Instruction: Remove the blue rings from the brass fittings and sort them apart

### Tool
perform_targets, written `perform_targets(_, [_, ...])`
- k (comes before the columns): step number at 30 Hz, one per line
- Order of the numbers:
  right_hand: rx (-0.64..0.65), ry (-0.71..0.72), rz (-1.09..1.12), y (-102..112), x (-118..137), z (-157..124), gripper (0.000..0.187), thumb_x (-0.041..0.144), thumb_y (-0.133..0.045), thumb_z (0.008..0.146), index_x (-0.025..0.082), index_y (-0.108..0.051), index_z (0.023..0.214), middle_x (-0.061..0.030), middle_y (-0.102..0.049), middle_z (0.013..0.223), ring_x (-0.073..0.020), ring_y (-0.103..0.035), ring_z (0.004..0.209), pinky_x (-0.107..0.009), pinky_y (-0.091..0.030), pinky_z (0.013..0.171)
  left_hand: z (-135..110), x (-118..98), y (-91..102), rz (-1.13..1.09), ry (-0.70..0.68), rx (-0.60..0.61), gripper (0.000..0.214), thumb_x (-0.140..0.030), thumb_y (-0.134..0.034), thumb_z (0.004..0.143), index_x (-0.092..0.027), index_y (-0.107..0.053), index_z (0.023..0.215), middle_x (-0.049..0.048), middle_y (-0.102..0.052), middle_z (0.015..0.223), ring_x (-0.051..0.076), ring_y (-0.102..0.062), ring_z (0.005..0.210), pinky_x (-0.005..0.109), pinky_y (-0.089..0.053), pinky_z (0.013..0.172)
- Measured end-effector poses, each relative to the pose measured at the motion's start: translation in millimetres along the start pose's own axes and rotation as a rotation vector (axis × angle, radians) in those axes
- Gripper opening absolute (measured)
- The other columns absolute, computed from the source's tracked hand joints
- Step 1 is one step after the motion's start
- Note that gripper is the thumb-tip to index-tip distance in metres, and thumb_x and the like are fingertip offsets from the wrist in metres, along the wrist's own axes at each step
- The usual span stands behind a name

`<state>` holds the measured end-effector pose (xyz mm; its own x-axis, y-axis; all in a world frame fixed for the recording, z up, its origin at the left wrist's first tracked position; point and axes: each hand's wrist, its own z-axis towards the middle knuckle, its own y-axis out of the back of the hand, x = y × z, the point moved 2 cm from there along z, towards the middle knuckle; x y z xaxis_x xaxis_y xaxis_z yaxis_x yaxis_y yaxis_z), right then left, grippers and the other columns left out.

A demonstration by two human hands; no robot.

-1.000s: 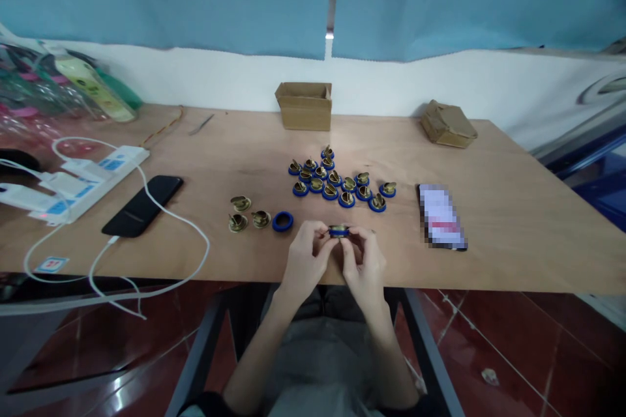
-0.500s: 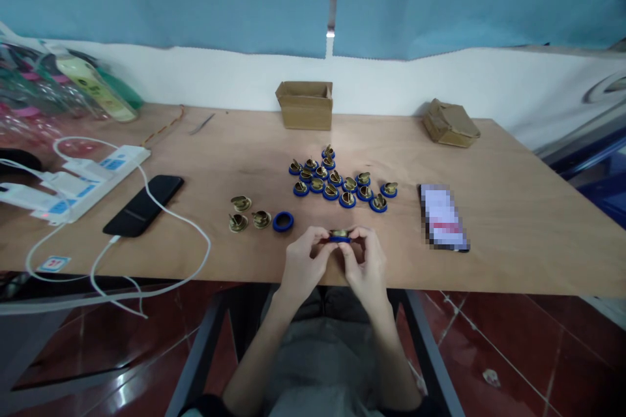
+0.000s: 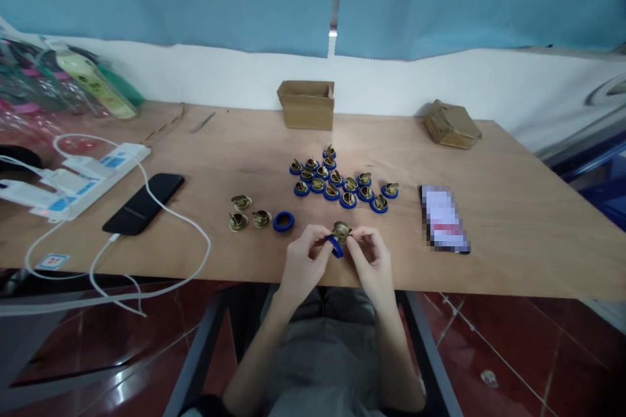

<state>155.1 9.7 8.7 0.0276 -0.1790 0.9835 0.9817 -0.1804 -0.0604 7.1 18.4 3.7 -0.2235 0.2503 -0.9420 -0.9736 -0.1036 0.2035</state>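
Observation:
Between thumb and fingertips, my left hand (image 3: pixel 306 254) pinches a blue ring (image 3: pixel 336 248), tilted on edge above the table's front part. My right hand (image 3: pixel 372 257) grips a round brass-coloured metal piece (image 3: pixel 341 229) close against that ring; whether they are joined I cannot tell. Left of my hands a loose blue ring (image 3: pixel 283 221) lies flat. Beside it are three bare brass pieces, one of them a disc with an upright flap (image 3: pixel 261 218). Beyond my hands stands a cluster of several brass pieces set in blue rings (image 3: pixel 331 191).
An open cardboard box (image 3: pixel 308 107) and a closed one (image 3: pixel 452 124) stand at the back of the wooden table (image 3: pixel 528 221). A phone (image 3: pixel 444 218) lies right; a black phone (image 3: pixel 144 204), cables and a power strip (image 3: pixel 92 182) lie left. Bottles (image 3: pixel 92 81) stand back left.
The ring and brass piece were level together between my fingertips; now the ring is tipped steeply and the brass piece is turned up. My right hand has shifted slightly right.

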Motion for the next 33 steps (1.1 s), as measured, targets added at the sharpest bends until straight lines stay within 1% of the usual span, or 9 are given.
perform_targets(4, [-0.137,-0.015,-0.002,2,-4,-1,0.018,0.035,-0.075,0.088,0.023,-0.063,0.092,0.0002,-0.066,0.086,-0.0159,-0.065,0.078,-0.028,-0.052,0.072,-1,-1,4.1,0.056,-0.033,0.002,0.004,-0.023,-0.067,0.09,-0.022,-0.071,0.092,0.0014,-0.076,0.088,0.015,-0.074,0.083,0.024,-0.058,0.075])
perform_targets(8, [-0.242,0.021,-0.011,3,-8,-2,0.019,0.036,-0.074,0.089,0.023,-0.061,0.094,0.0013,-0.063,0.084,-0.0147,-0.062,0.076,-0.028,-0.05,0.072,9,0,30.6,0.19,-0.049,-0.125,0.009,-0.027,-0.069,0.09,-0.022,-0.075,0.094,0.0011,-0.074,0.081,0.015,-0.07,0.073,0.026,-0.056,0.07])
perform_targets(13, [-0.222,0.038,-0.04,2,-9,-1,0.02,0.037,-0.073,0.09,0.022,-0.061,0.094,0.0011,-0.063,0.084,-0.0146,-0.061,0.075,-0.027,-0.05,0.07,31,3,73.2,0.501,-0.061,-0.251,0.016,-0.029,-0.065,0.09,-0.023,-0.079,0.096,0.0035,-0.077,0.092,0.019,-0.071,0.078,0.032,-0.057,0.078])
perform_targets(17, [-0.22,0.042,-0.064,1,-8,-1,0.02,0.037,-0.072,0.091,0.022,-0.06,0.093,0.0004,-0.063,0.083,-0.0146,-0.062,0.075,-0.027,-0.05,0.068,45,8,86.1,0.618,-0.051,-0.218,0.019,-0.029,-0.064,0.089,-0.023,-0.08,0.097,0.0051,-0.077,0.093,0.02,-0.07,0.072,0.033,-0.057,0.073])
perform_targets(23, [-0.214,0.047,-0.092,1,-6,-1,0.02,0.037,-0.072,0.091,0.022,-0.06,0.093,0.0006,-0.062,0.081,-0.0148,-0.06,0.073,-0.026,-0.049,0.065,52,13,88.6,0.672,-0.025,-0.192,0.02,-0.03,-0.063,0.088,-0.021,-0.079,0.097,0.0074,-0.077,0.095,0.022,-0.07,0.074,0.035,-0.057,0.075])
perform_targets(26, [-0.206,0.059,-0.085,1,-6,-2,0.018,0.035,-0.072,0.091,0.022,-0.06,0.093,0.0012,-0.062,0.082,-0.0145,-0.061,0.073,-0.026,-0.05,0.066,49,3,85.6,0.71,-0.043,-0.251,0.024,-0.034,-0.064,0.09,-0.018,-0.078,0.101,0.0098,-0.076,0.099,0.024,-0.07,0.082,0.039,-0.056,0.083])
perform_targets(28, [-0.187,0.08,-0.092,0,-5,-3,0.015,0.032,-0.072,0.091,0.023,-0.06,0.095,0.001,-0.064,0.084,-0.0146,-0.062,0.074,-0.027,-0.051,0.068,42,-7,77.5,0.673,-0.091,-0.272,0.025,-0.036,-0.062,0.093,-0.019,-0.077,0.103,0.0098,-0.076,0.101,0.024,-0.07,0.088,0.039,-0.056,0.086])
perform_targets(30, [-0.156,0.129,-0.133,0,-4,-5,0.012,0.029,-0.071,0.092,0.023,-0.061,0.098,0.0,-0.066,0.089,-0.0155,-0.065,0.078,-0.028,-0.053,0.073,32,-17,62.7,0.546,-0.11,-0.216,0.024,-0.035,-0.059,0.096,-0.02,-0.076,0.104,0.0077,-0.076,0.099,0.022,-0.071,0.088,0.035,-0.057,0.085])
perform_targets(33, [-0.089,0.259,-0.262,-1,0,-9,0.011,0.023,-0.07,0.093,0.025,-0.064,0.103,-0.0023,-0.068,0.096,-0.0182,-0.067,0.088,-0.034,-0.055,0.082,15,-21,32.3,0.26,0.012,-0.002,0.024,-0.034,-0.06,0.097,-0.02,-0.073,0.112,0.0057,-0.08,0.099,0.019,-0.075,0.086,0.03,-0.06,0.08])
